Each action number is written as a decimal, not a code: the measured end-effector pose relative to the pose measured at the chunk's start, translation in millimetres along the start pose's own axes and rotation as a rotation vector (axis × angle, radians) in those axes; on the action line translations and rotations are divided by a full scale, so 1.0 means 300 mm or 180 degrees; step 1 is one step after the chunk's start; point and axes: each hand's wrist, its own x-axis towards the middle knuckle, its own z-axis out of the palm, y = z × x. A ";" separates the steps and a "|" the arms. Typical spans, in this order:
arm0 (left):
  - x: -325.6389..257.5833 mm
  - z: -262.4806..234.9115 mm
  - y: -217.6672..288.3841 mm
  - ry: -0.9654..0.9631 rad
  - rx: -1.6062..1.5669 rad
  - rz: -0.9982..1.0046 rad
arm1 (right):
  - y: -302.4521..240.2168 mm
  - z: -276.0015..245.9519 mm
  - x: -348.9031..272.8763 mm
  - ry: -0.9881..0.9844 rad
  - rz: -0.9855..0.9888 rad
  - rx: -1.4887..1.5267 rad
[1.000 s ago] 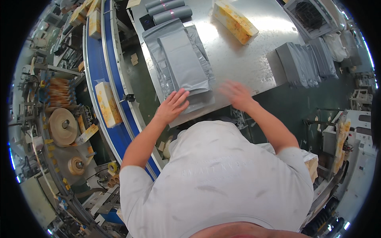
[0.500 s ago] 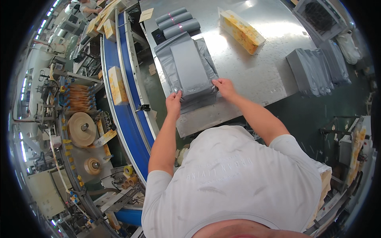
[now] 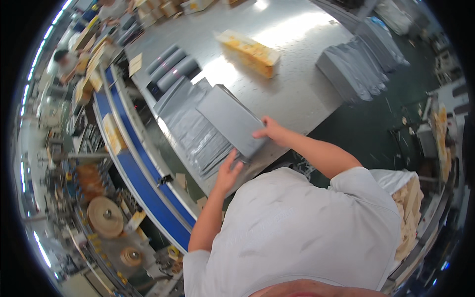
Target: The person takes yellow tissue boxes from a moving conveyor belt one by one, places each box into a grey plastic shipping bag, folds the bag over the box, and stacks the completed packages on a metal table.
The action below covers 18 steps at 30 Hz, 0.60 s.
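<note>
A long grey plastic-wrapped package (image 3: 228, 119) lies slanted at the near edge of the metal table, its far end overlapping a pile of flat grey plastic bags (image 3: 190, 131). My right hand (image 3: 273, 132) grips the package's near right side, thumb on top. Close to its near left corner is my left hand (image 3: 228, 172), fingers apart; whether they touch the plastic is hard to tell. Beyond the bags, several grey rolls (image 3: 173, 67) lie side by side. A yellow-and-white patterned pack (image 3: 250, 53) rests farther back on the table.
Wrapped grey packages (image 3: 351, 69) stand in a row at the table's right edge. Left of the table (image 3: 297, 94) runs a blue conveyor (image 3: 148, 183) carrying a patterned pack (image 3: 114, 133). Machinery with a large round reel (image 3: 105, 218) stands farther left. Other people work at the far left.
The grey package has turned and shifted right, partly off the bag pile. My left hand has let go of the plastic; my right hand has moved onto the package's side. The view has swung right.
</note>
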 end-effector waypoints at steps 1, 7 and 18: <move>0.001 0.017 0.022 -0.0074 0.0176 0.0150 | 0.030 -0.113 -0.093 0.0152 -0.0153 -0.0086; 0.038 0.076 0.044 0.0030 -0.0008 -0.0165 | 0.079 -0.772 -0.402 0.2652 -0.0912 -0.1678; -0.082 0.023 -0.023 0.1269 0.0955 0.0459 | -0.026 -0.584 -0.159 0.2716 -0.2283 -0.3446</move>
